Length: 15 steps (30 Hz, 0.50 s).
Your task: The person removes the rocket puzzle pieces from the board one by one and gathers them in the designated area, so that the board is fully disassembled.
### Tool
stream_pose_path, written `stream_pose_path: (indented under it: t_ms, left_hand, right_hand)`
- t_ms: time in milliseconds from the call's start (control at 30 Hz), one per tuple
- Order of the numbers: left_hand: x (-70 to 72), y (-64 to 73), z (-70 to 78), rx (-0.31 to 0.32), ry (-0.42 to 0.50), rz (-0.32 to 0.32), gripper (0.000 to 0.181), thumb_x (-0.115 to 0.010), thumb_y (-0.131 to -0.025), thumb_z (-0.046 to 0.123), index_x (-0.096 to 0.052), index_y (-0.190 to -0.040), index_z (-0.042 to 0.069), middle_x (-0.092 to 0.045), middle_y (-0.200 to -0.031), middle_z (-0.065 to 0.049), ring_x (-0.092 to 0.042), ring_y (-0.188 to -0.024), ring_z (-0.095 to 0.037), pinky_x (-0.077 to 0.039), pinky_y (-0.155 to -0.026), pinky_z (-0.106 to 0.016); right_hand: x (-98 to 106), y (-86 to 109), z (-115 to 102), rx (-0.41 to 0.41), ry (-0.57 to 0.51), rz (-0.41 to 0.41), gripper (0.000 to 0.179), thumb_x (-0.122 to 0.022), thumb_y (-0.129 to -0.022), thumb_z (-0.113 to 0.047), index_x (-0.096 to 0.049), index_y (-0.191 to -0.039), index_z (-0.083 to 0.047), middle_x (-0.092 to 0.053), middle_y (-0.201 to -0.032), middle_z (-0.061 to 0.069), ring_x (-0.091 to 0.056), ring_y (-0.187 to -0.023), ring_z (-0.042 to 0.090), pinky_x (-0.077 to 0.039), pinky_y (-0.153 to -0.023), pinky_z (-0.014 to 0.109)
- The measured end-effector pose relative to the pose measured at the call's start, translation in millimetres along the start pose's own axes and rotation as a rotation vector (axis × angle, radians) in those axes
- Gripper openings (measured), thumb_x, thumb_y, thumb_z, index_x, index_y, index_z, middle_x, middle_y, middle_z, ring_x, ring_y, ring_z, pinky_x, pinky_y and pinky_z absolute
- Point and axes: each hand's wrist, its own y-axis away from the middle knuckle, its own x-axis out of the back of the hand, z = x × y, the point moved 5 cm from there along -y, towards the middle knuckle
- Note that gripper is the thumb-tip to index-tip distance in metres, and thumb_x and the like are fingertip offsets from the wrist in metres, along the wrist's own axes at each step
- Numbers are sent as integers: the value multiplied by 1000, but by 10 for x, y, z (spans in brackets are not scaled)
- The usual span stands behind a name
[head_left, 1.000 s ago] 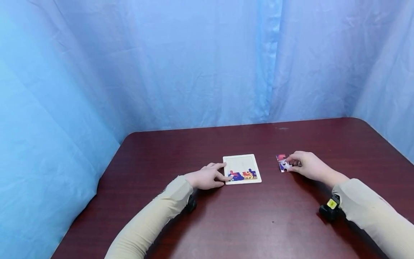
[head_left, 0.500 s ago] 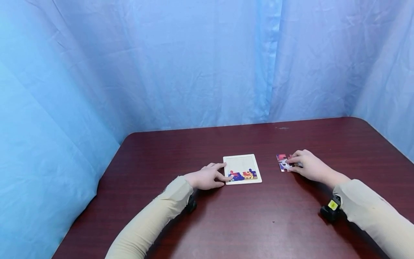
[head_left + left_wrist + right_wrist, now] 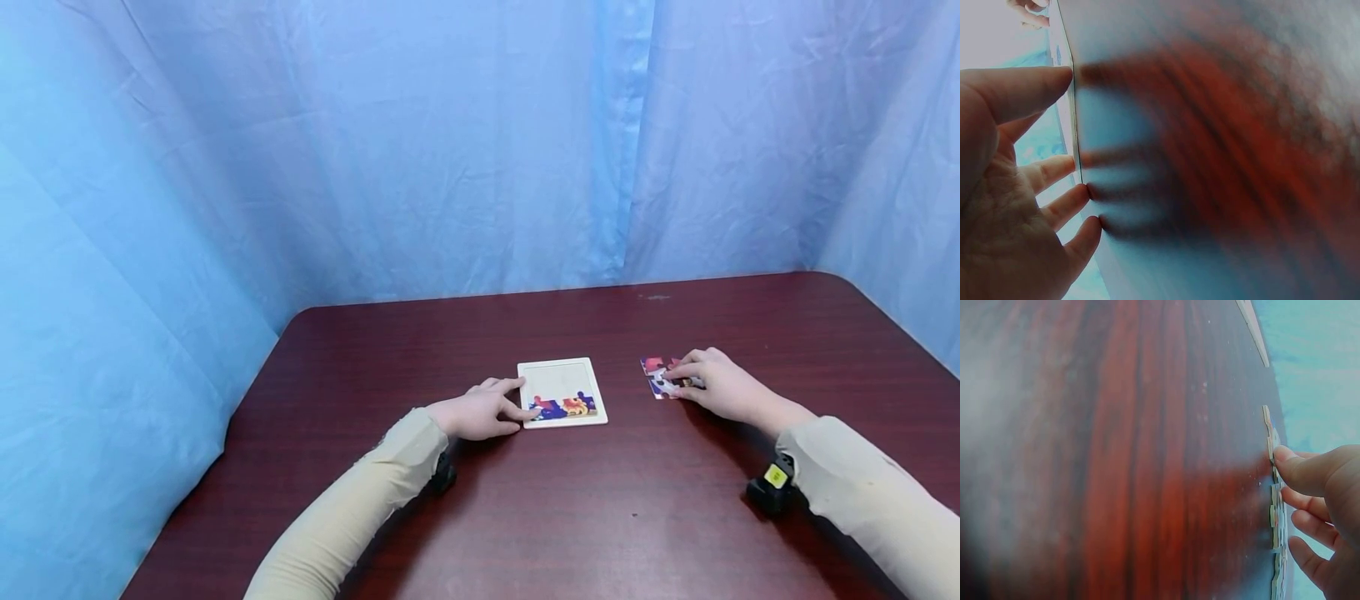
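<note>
In the head view a square puzzle board [image 3: 553, 377] with a pale rim lies mid-table, with purple, red and yellow puzzle pieces [image 3: 573, 406] along its near side. My left hand [image 3: 483, 410] rests at the board's left edge, fingers extended and thumb over the lower left corner. The left wrist view shows its thumb [image 3: 1035, 94] and fingertips along the board's thin edge. To the right, my right hand [image 3: 716, 383] touches a group of loose puzzle pieces [image 3: 655, 367], its thumb and forefinger apart. In the right wrist view its thumb meets these pieces' edge [image 3: 1273, 506]; the hand partly covers them.
The dark red-brown table [image 3: 555, 508] has rounded far corners. Pale blue curtains [image 3: 450, 150] hang behind it and at both sides. Each wrist bears a small black camera, the right one [image 3: 770, 490] with a yellow label.
My right hand has shifted slightly to the right, its thumb and forefinger spreading a little, and more of the loose pieces show under it. The left hand and the board keep their place.
</note>
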Motion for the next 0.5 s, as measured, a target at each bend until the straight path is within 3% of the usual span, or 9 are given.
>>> stream_pose_path:
  t_ms: [233, 500]
  left_hand:
    - [10, 7, 20, -35, -10, 5, 36, -55, -97, 24, -56, -131, 31, -20, -158, -5, -23, -141, -26, -24, -113, -45]
    - [2, -18, 1, -24, -10, 3, 36, -55, -97, 24, -55, -132, 32, -20, -158, -5, -22, -142, -27, -24, -113, -45]
  right_hand:
    - [5, 0, 21, 1, -5, 0, 22, -71, -81, -10, -73, -103, -4, -62, -95, 11, -50, -87, 25, -43, -72, 39]
    - [22, -31, -5, 29, 1, 1, 18, -72, -80, -9, -73, -98, -5, -62, -92, 9, -51, -85, 25, -44, -74, 42]
